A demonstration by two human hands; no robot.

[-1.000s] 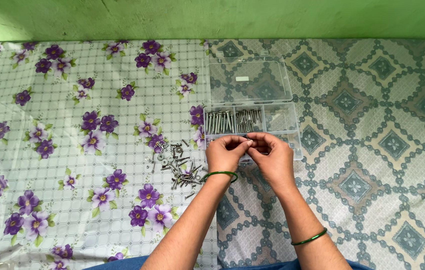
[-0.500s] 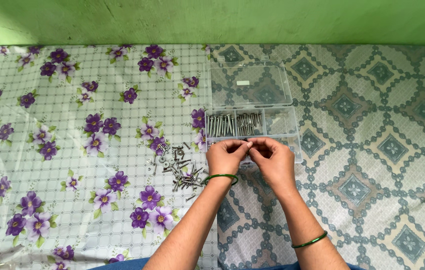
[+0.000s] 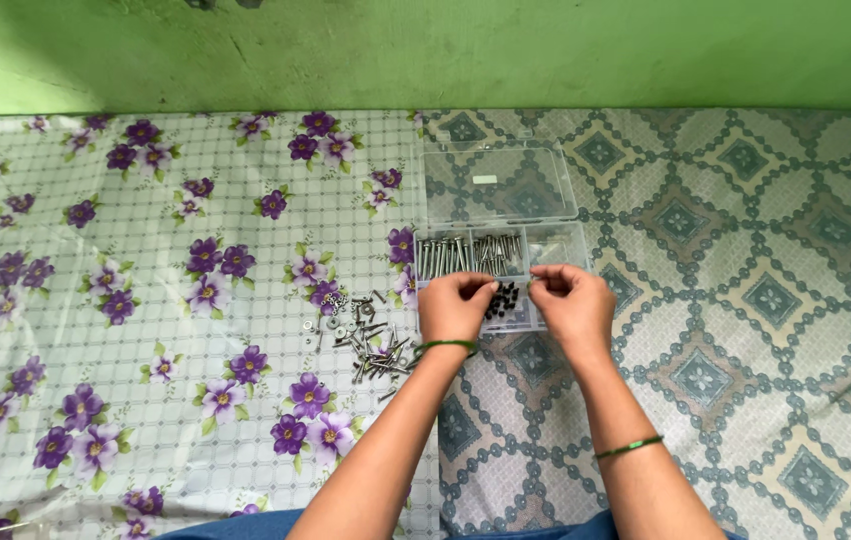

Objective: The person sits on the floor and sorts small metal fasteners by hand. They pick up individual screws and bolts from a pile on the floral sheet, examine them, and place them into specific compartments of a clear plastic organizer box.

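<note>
Both hands hover over the near half of a clear plastic compartment box, whose hinged transparent lid lies open flat on the far side, toward the green wall. The left hand has its fingers curled narrow, tips pinched together over the box's near-left cell; whether something small sits between them I cannot tell. The right hand is likewise pinched, thumb against forefinger, just right of a cluster of small black screws lying in the near middle cell, between the two hands and about equally near to each. In the far row, long silver bolts lie side by side with their long axes running away from the person, and shorter silver screws fill the cell beside them. A loose heap of silver screws, nuts and washers lies on the purple-flowered cloth just left of the left wrist, nearer that hand. A small white rectangular label sits on the lid. The box rests on a teal diamond-patterned cloth
</note>
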